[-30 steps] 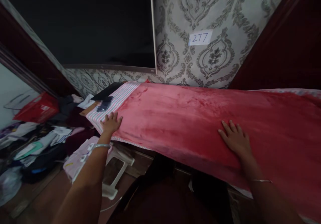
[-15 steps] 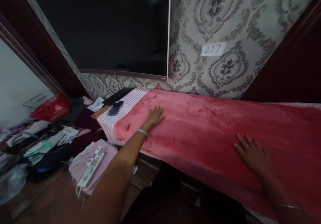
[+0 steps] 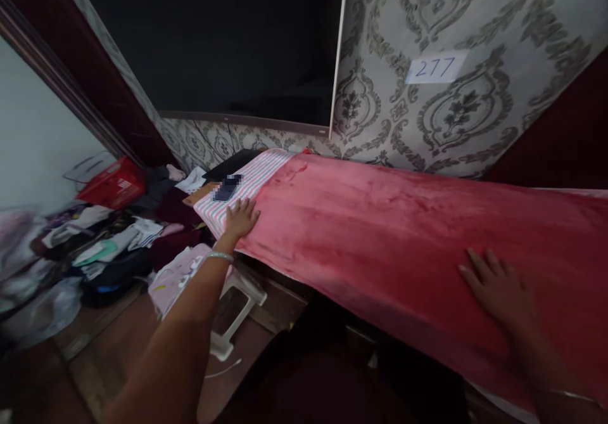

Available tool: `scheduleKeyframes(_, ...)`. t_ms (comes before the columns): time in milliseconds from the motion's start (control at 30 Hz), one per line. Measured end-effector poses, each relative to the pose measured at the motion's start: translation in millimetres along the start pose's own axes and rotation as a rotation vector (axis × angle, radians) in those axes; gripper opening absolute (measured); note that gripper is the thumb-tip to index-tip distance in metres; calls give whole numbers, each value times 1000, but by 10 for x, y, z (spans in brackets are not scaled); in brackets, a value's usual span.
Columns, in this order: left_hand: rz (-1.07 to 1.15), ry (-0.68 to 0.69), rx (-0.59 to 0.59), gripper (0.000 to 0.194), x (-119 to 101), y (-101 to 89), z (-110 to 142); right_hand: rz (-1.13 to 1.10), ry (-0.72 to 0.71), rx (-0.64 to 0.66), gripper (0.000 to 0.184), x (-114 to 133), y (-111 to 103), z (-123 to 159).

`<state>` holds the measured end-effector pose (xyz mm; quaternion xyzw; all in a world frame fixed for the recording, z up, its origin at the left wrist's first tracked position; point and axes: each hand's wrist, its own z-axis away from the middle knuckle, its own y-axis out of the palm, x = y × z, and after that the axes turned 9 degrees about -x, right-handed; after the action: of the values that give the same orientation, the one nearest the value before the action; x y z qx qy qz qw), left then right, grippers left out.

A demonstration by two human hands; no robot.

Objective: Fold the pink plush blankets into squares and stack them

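A plush red-pink blanket (image 3: 361, 221) lies spread over a long low surface along the wall, with a striped band (image 3: 263, 173) at its left end. My left hand (image 3: 241, 218) rests flat on the blanket's front left corner, beside the stripes, fingers spread. Farther right, my right hand (image 3: 498, 288) lies palm down on the red plush, its fingers also apart. Neither hand grips anything. A dark, pixelated flat object (image 3: 228, 188) sits on the striped end, just beyond my left hand.
A large dark television screen (image 3: 213, 44) hangs above the blanket. To the left are piled clothes (image 3: 114, 253), a red basket (image 3: 114, 183) and a pink cloth (image 3: 166, 284) on a white plastic stool (image 3: 244, 307). A paper marked 277 (image 3: 437, 68) is on the wall.
My left hand has slid left and toward me, from the red plush to the front corner near the stripes. My right hand stays nearly in place. The view has tilted down slightly and shifted left.
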<state>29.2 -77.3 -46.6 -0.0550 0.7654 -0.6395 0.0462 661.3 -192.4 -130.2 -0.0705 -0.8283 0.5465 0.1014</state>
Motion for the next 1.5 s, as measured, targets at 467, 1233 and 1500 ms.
scheduleKeyframes(467,115,379,-118,64,-1092,-145,700,-78,100,130,70,330,-412,-40)
scheduleKeyframes(1233,161,663,-29,64,-2993,-260,409,-265,-153,220,61,1440,-680,-63)
scheduleKeyframes(1500,124,695,-52,63,-3113,5,396,-146,-62,240,58,549,-712,14)
